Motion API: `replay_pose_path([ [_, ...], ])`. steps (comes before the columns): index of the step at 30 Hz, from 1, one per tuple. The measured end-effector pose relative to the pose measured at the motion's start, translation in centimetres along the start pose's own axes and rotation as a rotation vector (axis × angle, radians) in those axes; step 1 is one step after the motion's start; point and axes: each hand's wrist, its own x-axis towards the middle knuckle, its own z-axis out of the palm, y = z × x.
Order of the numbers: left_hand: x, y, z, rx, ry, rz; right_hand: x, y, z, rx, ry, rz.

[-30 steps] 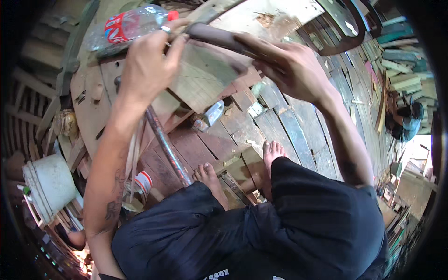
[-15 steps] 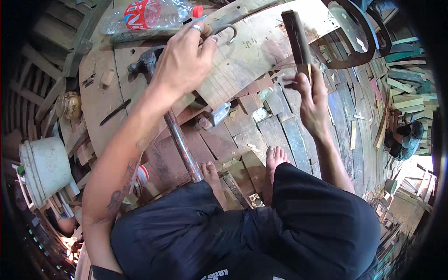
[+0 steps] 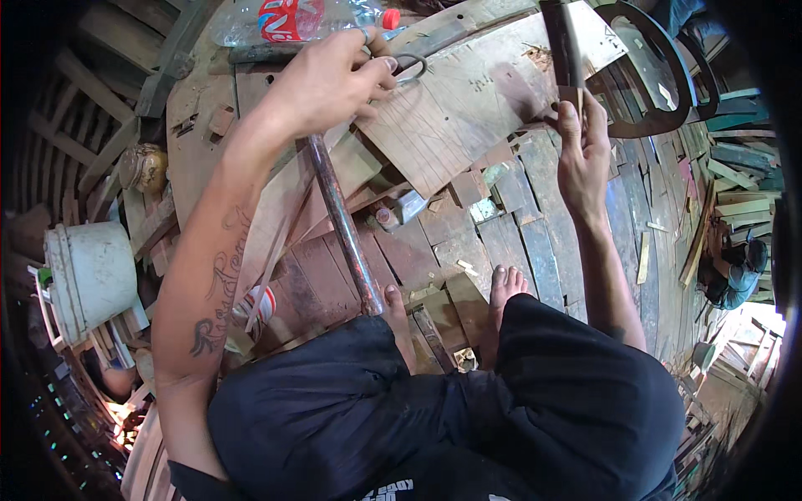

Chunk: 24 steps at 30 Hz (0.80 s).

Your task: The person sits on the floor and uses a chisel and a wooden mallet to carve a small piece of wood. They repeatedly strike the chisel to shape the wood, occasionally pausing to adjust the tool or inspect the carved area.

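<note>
Swung upright since a second ago, before the right end of the wooden board [image 3: 451, 125]: dark bar [image 3: 561, 37], gripped low by right hand [image 3: 585, 159] alone. Hands now apart, working separately. Left hand [image 3: 334, 88] curls beside thin metal hook [image 3: 424, 65]; cannot tell whether holding it.

Wht bkt [image 3: 93, 275], brn jar [image 3: 144, 169], L side

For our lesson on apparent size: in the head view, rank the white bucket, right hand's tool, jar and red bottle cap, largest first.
1. White bucket
2. Tool, visible part
3. Jar
4. Red bottle cap
</note>
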Motion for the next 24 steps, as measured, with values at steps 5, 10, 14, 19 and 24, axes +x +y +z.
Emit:
replay_pose_path([
  [5, -1.2, 1.5, 3.3, -0.118, -0.191, -0.065, -1.8, -0.9, -0.4, 0.282, 0.006, 0.393],
  [10, -1.3, -0.3, 4.1, 0.275, 0.045, 0.316, -1.9, -1.8, -1.7, 0.451, -0.095, 0.513],
  [14, -1.5, -0.2, 4.3, 0.249, 0.007, 0.268, -1.5, -2.0, -1.0, 0.642, -0.076, 0.558],
  [19, -2.5, 0.4, 6.1, -0.002, -0.252, 0.102, -1.8, -2.2, -2.0, 0.568, -0.117, 0.632],
  [24, -2.6, -0.5, 6.6, 0.163, -0.21, 0.212, -3.7, -1.6, -5.0, 0.374, -0.05, 0.529],
])
